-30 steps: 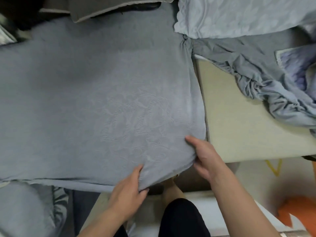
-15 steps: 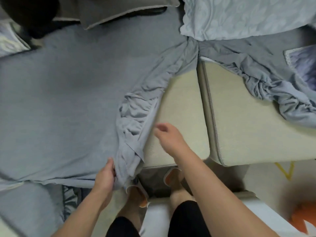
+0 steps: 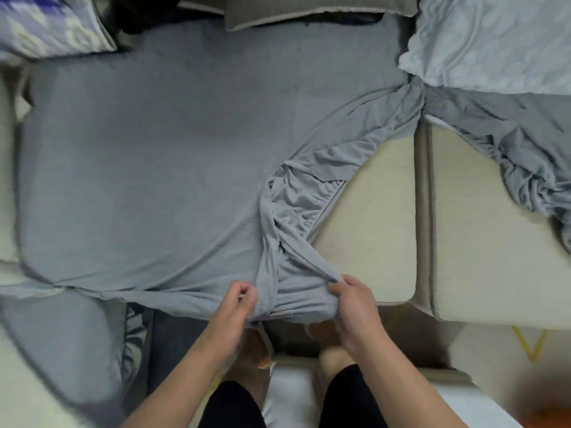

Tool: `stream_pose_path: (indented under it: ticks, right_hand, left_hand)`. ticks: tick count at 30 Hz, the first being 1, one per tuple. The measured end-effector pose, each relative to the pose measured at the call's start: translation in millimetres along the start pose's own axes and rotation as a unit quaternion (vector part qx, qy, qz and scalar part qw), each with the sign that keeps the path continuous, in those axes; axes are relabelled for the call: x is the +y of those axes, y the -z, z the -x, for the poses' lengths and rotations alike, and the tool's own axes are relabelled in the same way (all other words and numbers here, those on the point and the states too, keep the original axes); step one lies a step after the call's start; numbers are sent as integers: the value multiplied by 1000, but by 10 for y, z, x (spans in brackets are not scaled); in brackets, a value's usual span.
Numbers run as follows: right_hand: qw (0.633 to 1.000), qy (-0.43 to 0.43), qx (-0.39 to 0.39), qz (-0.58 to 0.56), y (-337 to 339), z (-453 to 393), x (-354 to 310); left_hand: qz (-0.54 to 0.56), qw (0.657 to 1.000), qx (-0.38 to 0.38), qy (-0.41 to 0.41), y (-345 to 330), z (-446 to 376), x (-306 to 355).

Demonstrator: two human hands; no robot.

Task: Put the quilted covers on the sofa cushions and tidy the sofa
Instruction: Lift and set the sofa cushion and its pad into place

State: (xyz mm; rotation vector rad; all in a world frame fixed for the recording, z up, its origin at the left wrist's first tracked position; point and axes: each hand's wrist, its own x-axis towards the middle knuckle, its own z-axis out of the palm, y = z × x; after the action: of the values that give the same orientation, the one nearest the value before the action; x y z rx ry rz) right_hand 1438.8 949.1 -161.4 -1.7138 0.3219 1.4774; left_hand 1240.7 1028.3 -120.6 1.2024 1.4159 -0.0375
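Fingers of left hand and right hand pinch bunched grey cover edge between them.

Blue-and-white patterned pillow top left, yellow-marked floor lower right

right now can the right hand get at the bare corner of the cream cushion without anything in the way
Probably yes. The right hand grips the bunched grey cover right beside the cream cushion, whose bare front corner lies uncovered; it would just have to release the cover first.
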Motion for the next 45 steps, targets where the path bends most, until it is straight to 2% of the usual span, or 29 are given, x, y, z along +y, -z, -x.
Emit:
stream_pose_path:
  ticks: [1,3,4,5,7,8,9,10,11,12,13,14,17,19,22,25,26,28,30,32,34,37,39,42,43,45]
  right_hand:
    - [998,30,20,-47,-147,69,-172]
    - [990,141,17,9,-680,264,-582]
    - [977,191,-49,77,-1034,445,-779]
    - [955,197,-160,156,-1349,648,-924]
    - [858,94,-408,298,-1747,939,-1034]
    - [816,58,-466,337,-1813,938,-981]
    - [805,74,-451,377,-1790,877,-880]
    - [828,145,-359,405,-1693,765,-826]
    - [861,217,-201,414,-1569,613,-804]
    - [886,252,-42,387,-1417,444,-815]
    - [903,248,77,342,-1254,268,-842]
    - [912,219,138,317,-1122,119,-868]
    - [931,83,132,329,-935,-249,-922]
    - [969,16,131,210,-909,-410,-883]
    - [989,14,114,90,-785,-386,-900]
    - [991,-1,9,-136,-469,-205,-1034]
    - [986,13,-3,-167,-280,-167,-1061]
    - [984,52,36,-165,237,-174,-1095]
    - [978,68,159,-119,870,-259,-973]
    - [957,43,284,36,1471,-413,-632]
    - [920,18,342,189,1823,-561,-174]
    - [910,16,305,280,1659,-640,252]
    - [920,17,279,273,1480,-782,473]
    - [937,-37,297,178,1646,-989,759]
    - [943,-55,292,147,1731,-1038,833]
    - [957,-102,264,58,1877,-1146,898]
  left_hand:
    - [-16,999,-32,-14,-14,-10,-50]
    - [-85,994,-59,-45,-83,-63,-158]
    - [-128,990,-34,-54,-98,-108,-211]
    - [-158,986,7,-51,-96,-174,-264]
    - [-123,990,72,-6,15,-258,-252]
    - [-84,992,94,21,96,-284,-198]
    - [-41,991,117,52,186,-331,-153]
    - [1,987,144,77,256,-349,-60]
    - [42,980,171,96,342,-382,-28]
    - [80,976,177,102,415,-383,22]
    - [102,978,151,101,454,-346,73]
    - [109,983,105,99,457,-292,93]
    - [113,988,-12,104,386,-78,-136]
    - [100,990,-45,88,316,78,-268]
    - [40,993,-62,90,201,234,-321]
    - [-80,988,-108,76,75,341,-279]
    - [-105,984,-123,74,51,356,-291]
    - [-157,973,-158,55,-40,329,-244]
    - [-248,949,-193,-2,-243,216,-261]
    - [-375,893,-233,-90,-564,70,-274]
    - [-471,830,-274,-118,-947,-110,-334]
    - [-563,757,-323,-73,-1323,-402,-560]
    - [-598,733,-320,-46,-1409,-600,-687]
    - [-642,685,-344,-33,-1488,-780,-530]
    - [-634,687,-353,-40,-1500,-795,-382]
    - [-567,743,-344,-87,-1582,-862,56]
